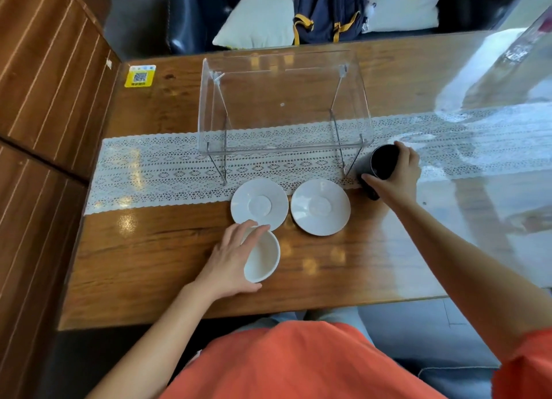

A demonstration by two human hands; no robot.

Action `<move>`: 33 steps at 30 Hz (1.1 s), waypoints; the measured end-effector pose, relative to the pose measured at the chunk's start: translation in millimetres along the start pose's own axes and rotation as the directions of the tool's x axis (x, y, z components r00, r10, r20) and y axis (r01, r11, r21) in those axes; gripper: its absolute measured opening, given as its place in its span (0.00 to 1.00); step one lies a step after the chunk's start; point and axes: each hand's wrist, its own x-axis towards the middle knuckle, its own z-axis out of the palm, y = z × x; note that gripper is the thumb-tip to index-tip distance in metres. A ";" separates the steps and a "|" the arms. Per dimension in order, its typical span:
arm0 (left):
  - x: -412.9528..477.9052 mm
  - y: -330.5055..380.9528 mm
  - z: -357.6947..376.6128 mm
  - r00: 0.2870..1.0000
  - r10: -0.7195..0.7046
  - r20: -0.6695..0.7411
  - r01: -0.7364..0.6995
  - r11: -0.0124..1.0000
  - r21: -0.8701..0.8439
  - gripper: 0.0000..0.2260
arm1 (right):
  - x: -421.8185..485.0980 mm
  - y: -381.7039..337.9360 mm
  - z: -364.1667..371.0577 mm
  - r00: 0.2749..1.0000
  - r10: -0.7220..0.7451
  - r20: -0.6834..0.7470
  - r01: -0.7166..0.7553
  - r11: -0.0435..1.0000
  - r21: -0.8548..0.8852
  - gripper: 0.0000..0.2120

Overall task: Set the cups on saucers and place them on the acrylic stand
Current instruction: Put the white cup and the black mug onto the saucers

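Wooden table under lace runner, fingers around white cup and black cup.

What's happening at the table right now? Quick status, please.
Left hand grips white cup; right hand grips black cup. Both saucers bare. Acrylic stand bare, path open.

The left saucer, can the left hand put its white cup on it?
Probably yes. The left hand holds the white cup right beside the left saucer, which is bare.
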 end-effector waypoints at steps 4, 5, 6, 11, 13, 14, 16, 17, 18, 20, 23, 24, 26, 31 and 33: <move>16.9 -0.9 -10.4 0.994 -0.102 0.029 0.106 0.967 -0.231 0.49 | -21.3 9.1 -8.3 0.998 -0.060 -0.028 0.059 0.998 -0.009 0.45; 19.3 0.1 -12.9 0.995 -0.095 0.014 0.096 0.966 -0.242 0.49 | -24.1 9.5 -12.1 0.997 -0.066 -0.026 0.066 0.998 -0.008 0.45; 20.7 1.5 -15.4 0.997 -0.078 -0.011 0.073 0.968 -0.240 0.49 | -27.3 9.5 -16.3 0.997 -0.070 -0.022 0.070 0.998 -0.004 0.45; 25.5 8.1 -24.5 0.971 -0.124 -0.206 0.056 0.949 -0.311 0.48 | -59.7 7.6 -34.2 0.994 -0.106 0.014 0.106 0.994 0.009 0.40; 34.7 9.3 -26.0 0.945 -0.192 -0.264 0.099 0.939 -0.329 0.48 | -70.1 -0.2 -37.3 0.989 -0.139 0.042 0.138 0.990 0.032 0.38; 40.8 10.0 -25.9 0.932 -0.223 -0.286 0.126 0.939 -0.321 0.49 | -72.5 -5.7 -37.7 0.985 -0.161 0.063 0.158 0.986 0.044 0.38; 52.5 12.3 -23.1 0.902 -0.287 -0.323 0.186 0.933 -0.308 0.48 | -75.3 -19.0 -34.2 0.971 -0.209 0.115 0.204 0.978 0.050 0.38; 57.7 13.0 -21.1 0.886 -0.315 -0.339 0.208 0.926 -0.317 0.48 | -76.6 -26.5 -30.7 0.963 -0.226 0.146 0.221 0.974 0.049 0.38; 62.2 13.5 -19.1 0.873 -0.336 -0.353 0.221 0.918 -0.328 0.48 | -78.3 -33.8 -25.9 0.953 -0.241 0.181 0.236 0.971 0.047 0.39; 69.4 13.0 -16.7 0.857 -0.360 -0.367 0.240 0.911 -0.334 0.48 | -81.8 -45.4 -14.3 0.932 -0.268 0.246 0.267 0.963 0.037 0.40; 77.0 11.1 -16.0 0.857 -0.379 -0.349 0.274 0.909 -0.315 0.48 | -84.4 -55.1 0.8 0.918 -0.273 0.288 0.291 0.957 -0.021 0.39; 78.7 10.9 -15.7 0.859 -0.379 -0.344 0.280 0.910 -0.304 0.48 | -84.2 -56.7 4.4 0.920 -0.266 0.287 0.292 0.955 -0.049 0.39; 81.8 11.5 -14.8 0.860 -0.381 -0.339 0.292 0.913 -0.285 0.48 | -83.7 -59.0 10.8 0.924 -0.257 0.284 0.294 0.951 -0.095 0.39; 89.1 17.7 -13.7 0.860 -0.398 -0.318 0.345 0.915 -0.212 0.48 | -84.9 -58.5 20.7 0.912 -0.265 0.311 0.310 0.945 -0.102 0.40; 90.5 20.5 -14.0 0.856 -0.410 -0.315 0.369 0.911 -0.183 0.48 | -86.5 -57.6 24.4 0.912 -0.267 0.311 0.318 0.940 -0.123 0.41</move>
